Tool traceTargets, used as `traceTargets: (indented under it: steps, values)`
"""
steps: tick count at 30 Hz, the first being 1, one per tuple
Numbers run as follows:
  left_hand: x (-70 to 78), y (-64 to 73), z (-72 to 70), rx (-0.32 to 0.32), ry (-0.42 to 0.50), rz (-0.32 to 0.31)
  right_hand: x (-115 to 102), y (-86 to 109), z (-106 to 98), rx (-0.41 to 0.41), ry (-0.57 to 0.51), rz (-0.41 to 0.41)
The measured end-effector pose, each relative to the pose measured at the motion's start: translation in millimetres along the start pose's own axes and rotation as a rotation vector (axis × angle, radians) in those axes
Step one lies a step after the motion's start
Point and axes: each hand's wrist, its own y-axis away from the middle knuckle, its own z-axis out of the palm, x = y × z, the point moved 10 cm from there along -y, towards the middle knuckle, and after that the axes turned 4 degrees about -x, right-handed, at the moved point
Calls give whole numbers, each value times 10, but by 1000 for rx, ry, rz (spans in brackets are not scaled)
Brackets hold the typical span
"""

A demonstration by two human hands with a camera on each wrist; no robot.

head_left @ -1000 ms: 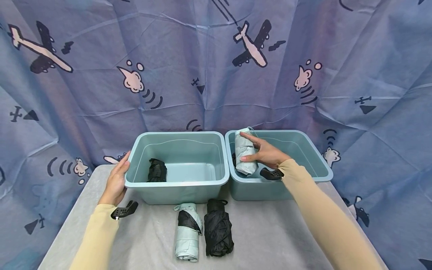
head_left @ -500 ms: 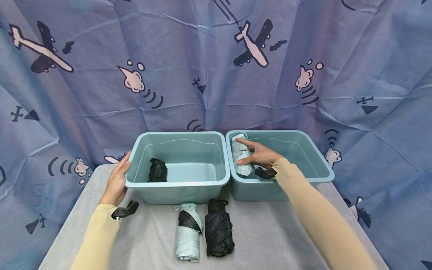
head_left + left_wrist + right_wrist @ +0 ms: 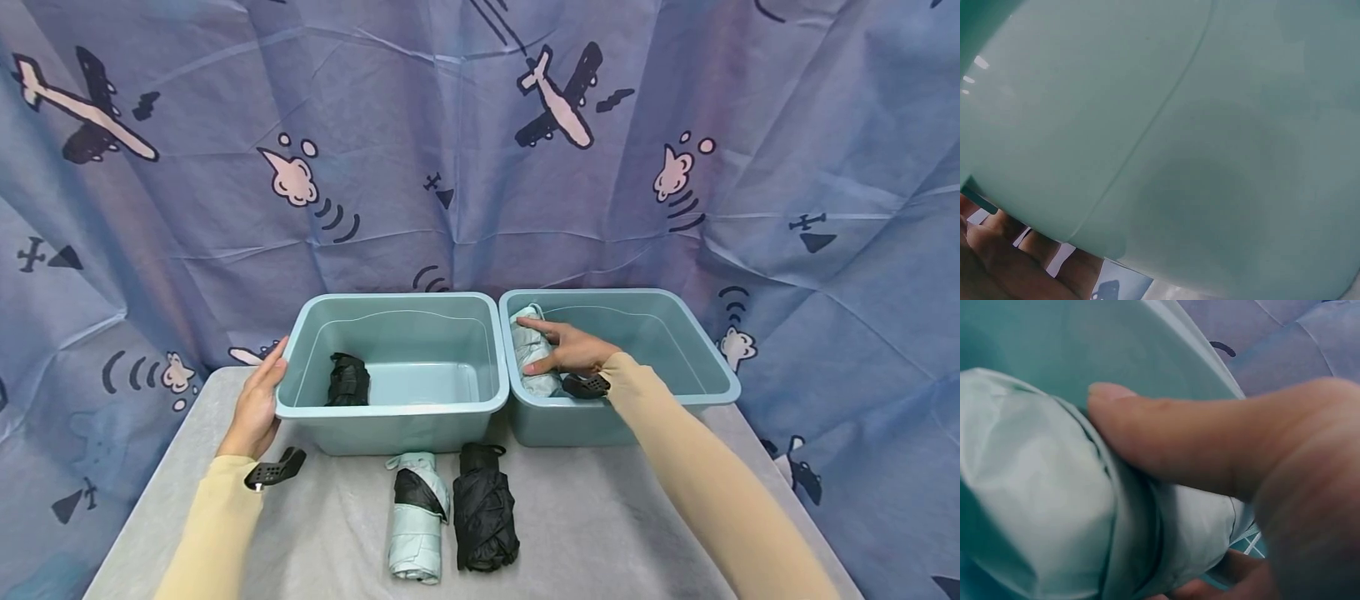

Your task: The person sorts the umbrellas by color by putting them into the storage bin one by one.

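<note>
Inside the right-hand bin, along its left wall, my right hand grips a pale mint folded umbrella. Close up in the right wrist view, the thumb lies over the rolled mint fabric and fingers show beneath it. My left hand rests against the outer left side of the left-hand bin, fingers straight. In the left wrist view its fingers lie along the bin's outer wall. A black folded umbrella lies inside that bin near its left end.
On the grey-covered table, in front of the bins, lie another mint folded umbrella with a black patch and a black folded umbrella beside it. A blue curtain printed with airplanes hangs directly behind the bins.
My right hand has lowered the mint umbrella deeper into the right-hand bin and shifted it left toward the wall. The left hand stays at its bin.
</note>
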Motion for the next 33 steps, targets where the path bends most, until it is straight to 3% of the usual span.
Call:
traceTargets:
  steps: [14, 23, 33]
  values:
    - [7, 11, 13, -6, 4, 0, 43, -16, 56, -45, 47, 29]
    - [5, 15, 17, -5, 10, 1, 110, -17, 115, -87, -59, 82]
    - [1, 13, 15, -8, 1, 2, 144, -13, 142, -133, -83, 85]
